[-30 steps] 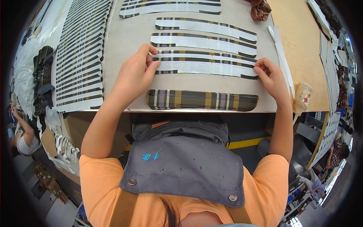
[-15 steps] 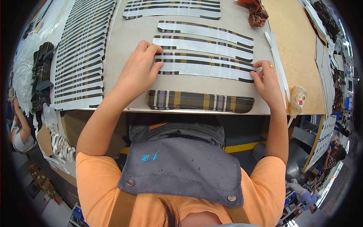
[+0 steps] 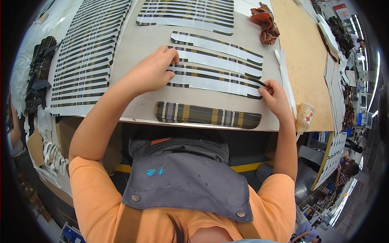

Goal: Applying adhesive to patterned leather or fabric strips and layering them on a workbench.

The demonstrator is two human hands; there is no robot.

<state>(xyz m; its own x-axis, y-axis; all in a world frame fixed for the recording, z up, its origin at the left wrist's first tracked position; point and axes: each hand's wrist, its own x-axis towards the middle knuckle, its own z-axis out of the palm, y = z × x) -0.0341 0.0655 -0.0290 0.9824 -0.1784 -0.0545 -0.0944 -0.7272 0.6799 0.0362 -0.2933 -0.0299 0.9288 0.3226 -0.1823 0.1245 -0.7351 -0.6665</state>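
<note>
A curved plaid strip (image 3: pixel 216 84) with a white backing lies nearest me in a short row on the table, between my hands. My left hand (image 3: pixel 156 69) is at its left end, with bent fingers and thumb about the corner; the exact grip is partly hidden. At the other end my right hand (image 3: pixel 276 100) pinches the strip's dark tip between thumb and fingers, and the edge there lifts slightly. Beyond it lie two similar strips, a middle strip (image 3: pixel 219 60) and a far strip (image 3: pixel 216 47). Closer to me rests a plaid stack (image 3: pixel 208 115), pattern side up.
More strips lie in a far group (image 3: pixel 186 16) and a long overlapping row (image 3: pixel 85 56) at left. Crumpled brown material (image 3: pixel 267 26), white strips (image 3: pixel 287 81) and a wrapped yellowish lump (image 3: pixel 304 116) on a stick are at right. The table's front edge (image 3: pixel 202 126) is close to my body.
My view has shifted slightly. My right hand has closed its fingers on the nearest strip's right end, whose edge now lifts. My left hand stays at the left end.
</note>
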